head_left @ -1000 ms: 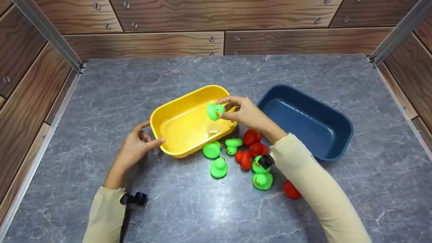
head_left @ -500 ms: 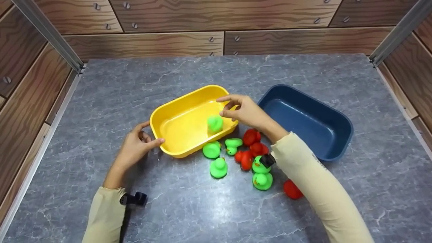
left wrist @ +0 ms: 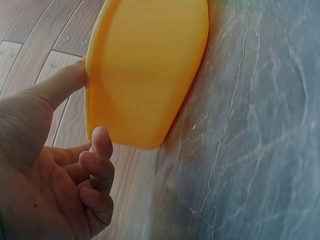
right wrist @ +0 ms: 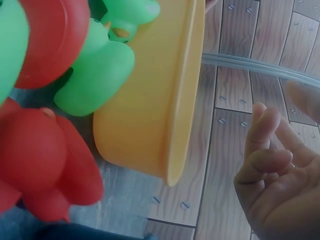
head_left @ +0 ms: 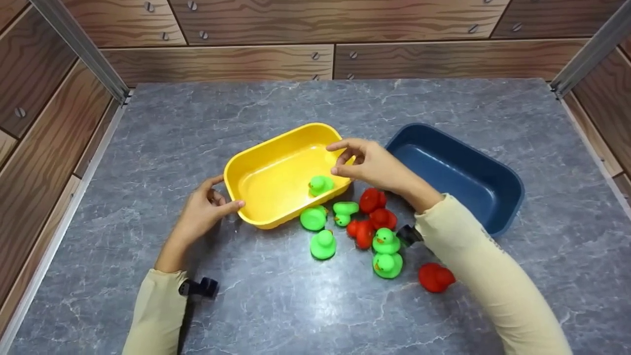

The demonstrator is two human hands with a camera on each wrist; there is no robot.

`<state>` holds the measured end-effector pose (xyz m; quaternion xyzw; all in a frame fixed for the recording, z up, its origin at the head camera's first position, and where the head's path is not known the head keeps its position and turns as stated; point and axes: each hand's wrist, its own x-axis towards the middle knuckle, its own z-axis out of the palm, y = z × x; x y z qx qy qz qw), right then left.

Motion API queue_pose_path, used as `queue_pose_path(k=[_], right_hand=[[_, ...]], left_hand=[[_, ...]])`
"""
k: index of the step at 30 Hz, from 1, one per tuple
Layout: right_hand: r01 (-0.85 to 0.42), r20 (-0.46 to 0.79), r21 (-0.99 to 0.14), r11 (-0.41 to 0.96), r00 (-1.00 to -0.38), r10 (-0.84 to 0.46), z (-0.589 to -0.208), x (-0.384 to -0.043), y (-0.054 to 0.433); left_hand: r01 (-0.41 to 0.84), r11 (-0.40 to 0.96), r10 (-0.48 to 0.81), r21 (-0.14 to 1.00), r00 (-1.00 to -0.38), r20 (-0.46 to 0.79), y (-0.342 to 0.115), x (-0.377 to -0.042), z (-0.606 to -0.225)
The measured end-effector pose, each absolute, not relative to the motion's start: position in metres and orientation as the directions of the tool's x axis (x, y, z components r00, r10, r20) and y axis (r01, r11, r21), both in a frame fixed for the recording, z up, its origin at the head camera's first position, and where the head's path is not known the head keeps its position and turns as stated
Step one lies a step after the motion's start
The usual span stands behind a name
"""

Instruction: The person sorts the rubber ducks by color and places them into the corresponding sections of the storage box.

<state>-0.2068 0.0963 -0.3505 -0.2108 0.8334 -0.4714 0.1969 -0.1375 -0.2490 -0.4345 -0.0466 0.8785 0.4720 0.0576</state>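
In the head view, my left hand (head_left: 199, 214) holds the left end of a yellow plastic tub (head_left: 270, 139), thumb at the near corner and a finger at the far one. The left wrist view shows that thumb against the tub's rim (left wrist: 90, 60), other fingers curled. My right hand (head_left: 369, 160) hovers over the tub's right end, fingers loosely bent around nothing. A green rubber duck (head_left: 321, 185) sits inside the tub below it. In front lie several green ducks (head_left: 323, 245) and several red rubber ducks (head_left: 373, 200), some tipped over.
A dark blue tub (head_left: 498, 172) stands to the right, partly behind the right forearm. One red duck (head_left: 436, 277) lies apart beside the right sleeve. Wood-patterned walls (head_left: 217, 64) enclose the grey marbled table (head_left: 197, 108).
The green duck left my right hand, dropped into the yellow tub and came to rest upright. The right hand stays above it, fingers parted. My left hand keeps its place on the tub.
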Motion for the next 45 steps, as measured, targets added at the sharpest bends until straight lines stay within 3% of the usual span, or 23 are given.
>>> queue_pose_path(k=[23, 37, 45], right_hand=[[-0.274, -0.123, -0.838, 0.473, -0.748, -0.652, -0.325, -0.178, 0.122], [-0.333, -0.178, -0.767, 0.549, -0.711, -0.680, -0.326, -0.152, 0.148], [-0.385, -0.204, -0.737, 0.555, -0.657, -0.726, -0.333, -0.143, 0.160]], left_hand=[[-0.135, 0.510, -0.019, 0.849, -0.989, -0.146, -0.249, -0.137, -0.435], [-0.152, 0.503, -0.030, 0.851, -0.987, -0.158, -0.245, -0.137, -0.435], [-0.148, 0.503, -0.029, 0.852, -0.988, -0.154, -0.247, -0.136, -0.432]])
